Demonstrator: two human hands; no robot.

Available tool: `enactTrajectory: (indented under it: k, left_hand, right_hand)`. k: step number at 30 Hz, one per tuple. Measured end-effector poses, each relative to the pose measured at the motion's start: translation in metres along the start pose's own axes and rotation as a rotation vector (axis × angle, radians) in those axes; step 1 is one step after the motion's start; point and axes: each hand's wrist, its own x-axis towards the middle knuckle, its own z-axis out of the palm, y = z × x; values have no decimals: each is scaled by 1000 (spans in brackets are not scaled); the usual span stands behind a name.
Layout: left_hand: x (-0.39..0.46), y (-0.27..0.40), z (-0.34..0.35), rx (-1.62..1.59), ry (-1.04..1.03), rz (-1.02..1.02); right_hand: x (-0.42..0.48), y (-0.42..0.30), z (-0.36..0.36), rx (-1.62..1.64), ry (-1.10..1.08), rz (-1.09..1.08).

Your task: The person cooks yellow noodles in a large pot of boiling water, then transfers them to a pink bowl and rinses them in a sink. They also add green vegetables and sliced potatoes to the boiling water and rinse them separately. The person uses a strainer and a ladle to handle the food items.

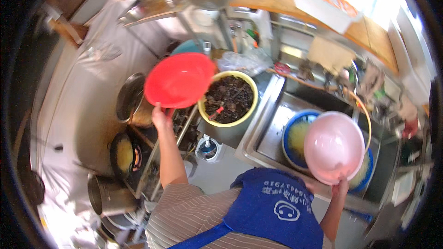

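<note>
My left hand grips the near rim of a red plastic basin, raised and tilted beside a yellow-rimmed tub. That tub is full of dark, wet-looking food, with a red-handled utensil lying in it. On the other side, my right hand holds a pale pink plastic basin by its lower edge, over the steel sink. Behind the pink basin, partly hidden, are a blue-rimmed basin with yellowish contents and a second blue-rimmed basin.
At left, a wok with yellow contents stands by a lit burner flame. Nearby are a large metal pot and another pot. A small white container sits on the counter. A yellow hose curves over the sink.
</note>
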Motion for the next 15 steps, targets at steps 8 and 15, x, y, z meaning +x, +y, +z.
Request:
enactTrajectory:
  k: [8,15]
  left_hand:
    - [217,-19,30,-38,-103,38]
    - [249,-88,91,128,-347,-296]
  right_hand:
    - [-34,-27,-3,-15,434,33]
    - [-66,-22,-51,164,581,0]
